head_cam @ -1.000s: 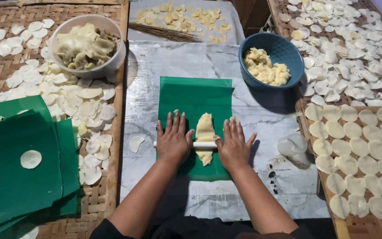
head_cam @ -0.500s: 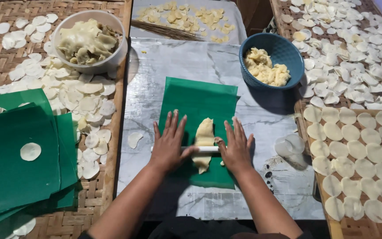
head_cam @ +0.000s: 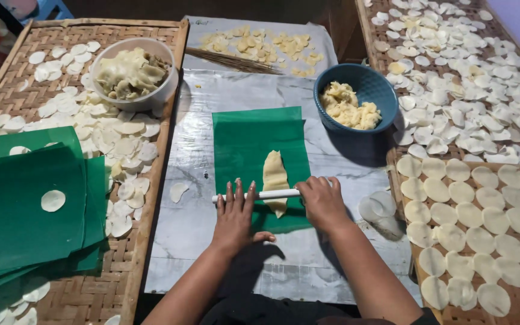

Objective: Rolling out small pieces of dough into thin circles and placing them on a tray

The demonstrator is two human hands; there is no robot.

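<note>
A pale strip of dough [head_cam: 275, 174] lies lengthwise on a green plastic sheet [head_cam: 254, 138] spread over a marble-patterned board. A thin white rolling pin [head_cam: 272, 194] crosses the dough's near end. My left hand [head_cam: 236, 213] lies flat, fingers spread, with its fingertips on the pin's left part. My right hand [head_cam: 321, 201] presses on the pin's right end with curled fingers. A blue bowl [head_cam: 365, 90] of lumpy dough stands at the far right of the sheet.
A white bowl [head_cam: 129, 72] of dough sits on the left woven tray [head_cam: 85, 295], among thin dough discs and a stack of green sheets [head_cam: 25, 204]. The right trays [head_cam: 470, 216] hold several rows of flat discs. Dough pieces [head_cam: 260, 45] and a stick bundle lie at the back.
Both hands and the rolling pin have drawn back toward me along the dough, from its middle to its near end. The strip looks longer and flatter.
</note>
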